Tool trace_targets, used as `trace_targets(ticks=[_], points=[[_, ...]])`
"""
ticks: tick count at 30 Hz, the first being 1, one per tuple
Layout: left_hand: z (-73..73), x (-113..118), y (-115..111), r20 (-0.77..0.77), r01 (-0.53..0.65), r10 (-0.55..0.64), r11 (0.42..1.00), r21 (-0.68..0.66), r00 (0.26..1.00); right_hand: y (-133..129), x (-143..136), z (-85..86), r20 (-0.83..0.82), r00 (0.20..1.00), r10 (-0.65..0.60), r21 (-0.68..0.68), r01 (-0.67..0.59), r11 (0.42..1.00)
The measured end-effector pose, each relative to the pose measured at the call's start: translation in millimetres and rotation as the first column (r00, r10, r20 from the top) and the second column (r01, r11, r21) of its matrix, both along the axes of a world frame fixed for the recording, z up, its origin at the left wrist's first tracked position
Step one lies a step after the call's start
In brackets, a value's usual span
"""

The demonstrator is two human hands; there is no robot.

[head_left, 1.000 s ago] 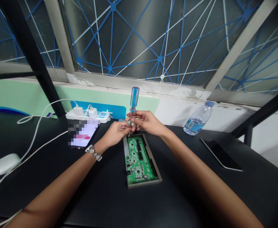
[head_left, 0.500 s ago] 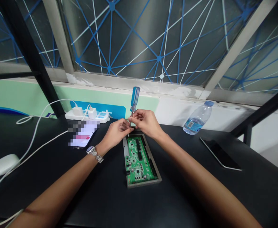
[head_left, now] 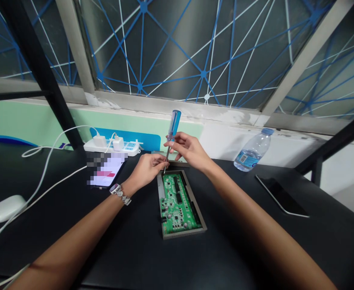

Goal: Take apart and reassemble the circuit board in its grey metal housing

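A screwdriver (head_left: 174, 124) with a clear and blue handle stands nearly upright, its tip at the far left corner of a green circuit board (head_left: 177, 205) in a grey metal frame (head_left: 196, 201). My right hand (head_left: 190, 151) has its fingers around the screwdriver where handle meets shaft. Low on the shaft, the closed fingertips of my left hand (head_left: 148, 168) pinch close to the tip, above the frame's corner. Behind the board lies a grey metal piece (head_left: 179, 164), partly hidden by the hands.
On the black table (head_left: 128, 245) a lit phone (head_left: 107, 173) and a white power strip (head_left: 131, 148) with cables are at the left. A white adapter (head_left: 7, 208) lies farther left. At the right are a water bottle (head_left: 253, 151) and a dark phone (head_left: 281, 195).
My right hand has shifted slightly up and right, its fingers now higher on the screwdriver. The handle leans a little more to the right, and more of the metal piece behind shows.
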State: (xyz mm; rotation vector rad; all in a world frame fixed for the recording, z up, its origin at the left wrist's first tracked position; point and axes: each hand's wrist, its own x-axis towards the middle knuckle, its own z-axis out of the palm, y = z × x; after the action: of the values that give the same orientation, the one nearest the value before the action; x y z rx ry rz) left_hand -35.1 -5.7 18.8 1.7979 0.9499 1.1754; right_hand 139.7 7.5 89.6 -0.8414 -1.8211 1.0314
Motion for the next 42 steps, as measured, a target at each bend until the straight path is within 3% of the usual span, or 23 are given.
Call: trace_targets(ticks=[10, 18, 20, 24, 27, 38, 42], points=[[-2.8, -3.8, 3.3, -0.054, 0.047, -0.046, 0.999, 0.016, 0.997, 3.4, 1.0, -0.3, -0.109, 0.993, 0.042, -0.037, -0.046, 0.998], [-4.5, -3.2, 4.0, -0.065, 0.047, -0.046, 0.999, 0.023, 0.997, -1.9, -10.2, -6.2, -0.085, 0.964, -0.251, 0.119, 0.26, 0.958], [-3.7, -3.4, 3.2, -0.059, 0.057, -0.055, 0.998, 0.021, 0.997, -2.5, -9.8, -4.5, -0.095, 0.972, -0.213, 0.084, 0.221, 0.972], [-2.9, -3.8, 3.6, -0.052, 0.072, -0.071, 0.997, 0.013, 0.996, -0.3, -2.4, 1.6, -0.115, 0.993, -0.033, -0.056, 0.027, 0.998], [-3.0, -4.1, 4.3, -0.048, 0.08, -0.08, 0.997, -0.001, 0.996, 1.7, 3.1, 3.7, -0.123, 0.991, 0.053, -0.073, -0.062, 0.995], [-3.2, -7.2, 4.8, -0.052, 0.119, -0.12, 0.993, -0.02, 0.991, 10.3, 4.5, -3.1, -0.189, 0.975, 0.121, -0.056, -0.133, 0.989], [1.1, -13.1, 4.8, -0.202, 0.085, -0.066, 0.993, 0.085, 0.977, 12.7, 4.0, -4.6, -0.208, 0.969, 0.131, -0.036, -0.141, 0.989]])
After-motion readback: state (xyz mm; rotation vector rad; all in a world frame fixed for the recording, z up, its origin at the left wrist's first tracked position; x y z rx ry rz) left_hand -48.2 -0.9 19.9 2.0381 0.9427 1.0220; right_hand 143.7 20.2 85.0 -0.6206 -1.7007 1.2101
